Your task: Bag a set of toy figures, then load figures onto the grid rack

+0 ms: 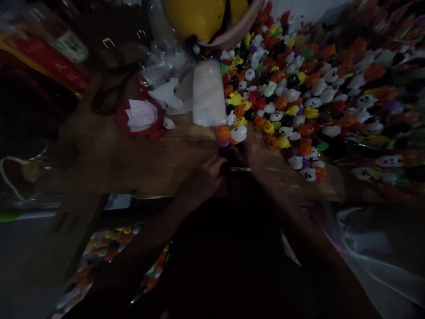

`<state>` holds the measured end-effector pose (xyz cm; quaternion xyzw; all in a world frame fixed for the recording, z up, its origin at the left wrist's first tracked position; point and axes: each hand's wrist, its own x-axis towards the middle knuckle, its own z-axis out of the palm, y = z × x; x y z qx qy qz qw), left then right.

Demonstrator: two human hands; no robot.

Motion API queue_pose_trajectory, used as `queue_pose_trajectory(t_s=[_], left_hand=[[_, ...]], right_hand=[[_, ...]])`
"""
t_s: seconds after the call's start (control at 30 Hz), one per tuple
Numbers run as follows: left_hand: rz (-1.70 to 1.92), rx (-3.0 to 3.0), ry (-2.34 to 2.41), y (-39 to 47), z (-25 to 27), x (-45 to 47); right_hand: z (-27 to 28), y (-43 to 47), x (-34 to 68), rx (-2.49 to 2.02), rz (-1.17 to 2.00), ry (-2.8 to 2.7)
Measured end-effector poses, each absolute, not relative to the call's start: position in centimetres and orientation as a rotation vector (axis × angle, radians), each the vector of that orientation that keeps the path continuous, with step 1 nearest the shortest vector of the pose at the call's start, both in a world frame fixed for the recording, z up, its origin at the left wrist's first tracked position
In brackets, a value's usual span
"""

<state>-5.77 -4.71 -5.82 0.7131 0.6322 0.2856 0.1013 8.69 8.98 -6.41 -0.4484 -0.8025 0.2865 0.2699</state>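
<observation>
My left hand is at the bench's front edge, its fingers curled together. My right hand is just to the right, fingers bent inward towards the left. What they pinch is lost in the dark between them. A thin striped stick with coloured bands lies level between the hands. Right behind the fingers sit a small orange toy figure, a white toy figure and a bit of purple. The light is dim and the fingertips are blurred.
A large heap of small toy figures covers the wooden bench on the right. Behind stand a white block-like pack and a pink basin. Left are a red dish with paper slips and a single white figure.
</observation>
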Motion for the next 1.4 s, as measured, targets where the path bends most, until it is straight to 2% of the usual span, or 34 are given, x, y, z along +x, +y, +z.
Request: queue_pose_trajectory(t_s=[0.13,0.2,0.37,0.47,0.57,0.73,1.0,1.4], left_hand=[[0.952,2.028,1.800,-5.2,-6.0,-6.1],[0.958,1.993,1.757,-5.3,-5.8,-6.1],[0.861,1.859,1.591,-4.4,-4.1,-4.9],[0.951,1.792,1.515,-3.7,-3.9,-4.3],[1.108,1.741,1.422,-3.3,-4.8,-4.1],[1.240,1.774,1.532,-3.0,-7.1,-3.3],[0.811,2.428,1.808,-3.1,-8.8,-1.7],[0.797,2.375,1.928,-4.0,-8.4,-0.7]], right_hand=[[-4.3,7.0,13.3,-1.192,0.808,-2.055],[-3.3,4.8,15.4,-1.141,0.643,-2.113],[-3.1,0.0,16.4,-0.997,0.162,-2.660],[-4.8,-0.1,16.4,-1.066,0.077,-2.618],[-6.6,0.7,17.3,-1.062,0.199,-2.447],[-7.4,0.9,18.6,-1.019,0.346,-2.285],[-6.8,2.1,19.1,-1.159,0.413,-2.105],[-6.5,6.0,16.6,-1.323,0.832,-1.618]])
